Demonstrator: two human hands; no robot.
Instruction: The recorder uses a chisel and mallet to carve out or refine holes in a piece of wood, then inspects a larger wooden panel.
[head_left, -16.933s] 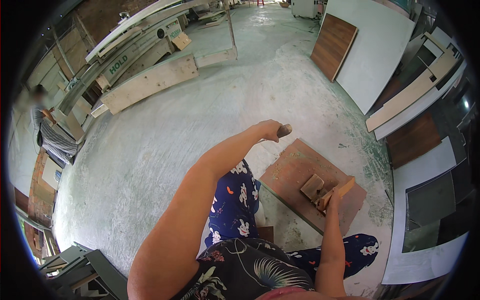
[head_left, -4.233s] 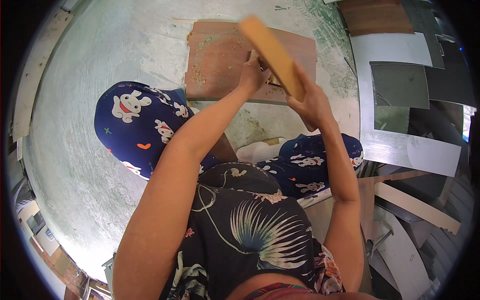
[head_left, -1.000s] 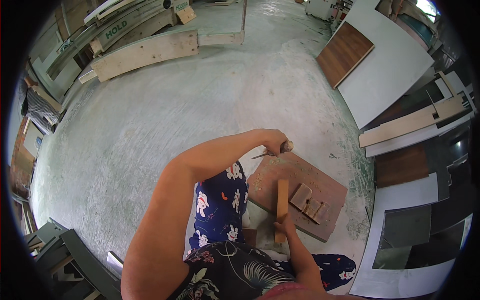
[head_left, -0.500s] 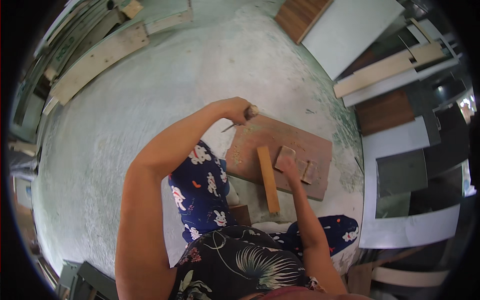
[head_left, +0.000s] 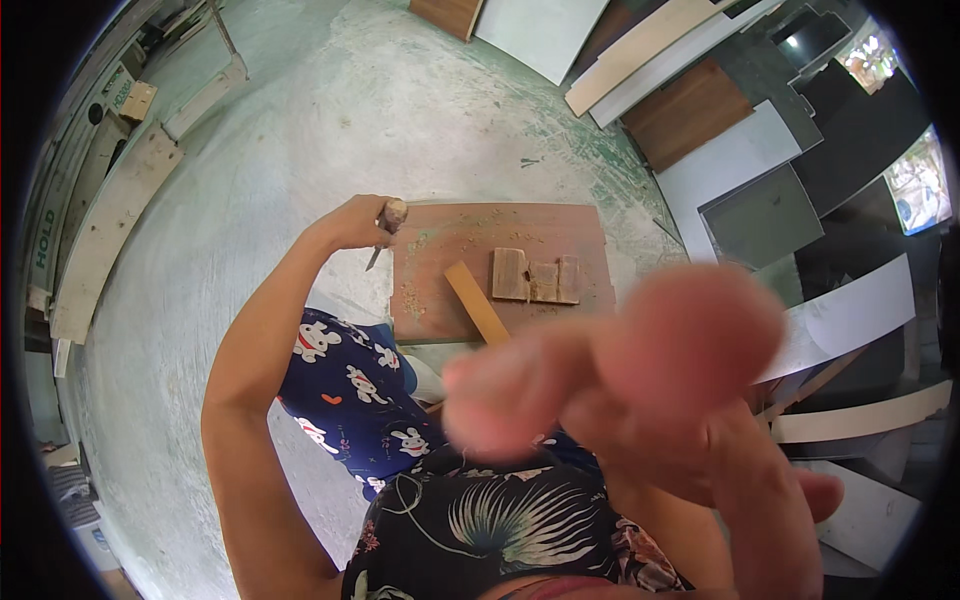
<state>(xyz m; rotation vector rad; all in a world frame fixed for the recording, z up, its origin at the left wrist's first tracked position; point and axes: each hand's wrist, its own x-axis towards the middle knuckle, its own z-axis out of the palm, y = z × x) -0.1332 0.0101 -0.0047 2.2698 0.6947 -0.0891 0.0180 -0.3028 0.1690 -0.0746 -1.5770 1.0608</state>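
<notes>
At the left edge of a reddish-brown board (head_left: 445,225) on the floor, my left hand (head_left: 358,222) is closed around a chisel (head_left: 396,212). Its rounded wooden handle end points up, and a narrow blade shows below the fist. My right hand (head_left: 650,400) looms large and blurred close to the camera, fingers apart, with nothing visible in it. A brown wood block (head_left: 510,275) with rough cuts across its middle lies on the board. Left of it, a yellowish wooden strip (head_left: 470,295) rests slantwise, its near end hidden behind my right hand.
Wood shavings (head_left: 410,295) are scattered over the board. Panels and planks (head_left: 690,115) lean and lie along the right side. Long wooden boards (head_left: 120,225) stand at the left. My legs in patterned blue trousers (head_left: 365,385) flank the near side of the board.
My right hand has left the wood block and risen close to the camera, its fingers apart. The view has shifted and turned; my left hand still grips the chisel by the board.
</notes>
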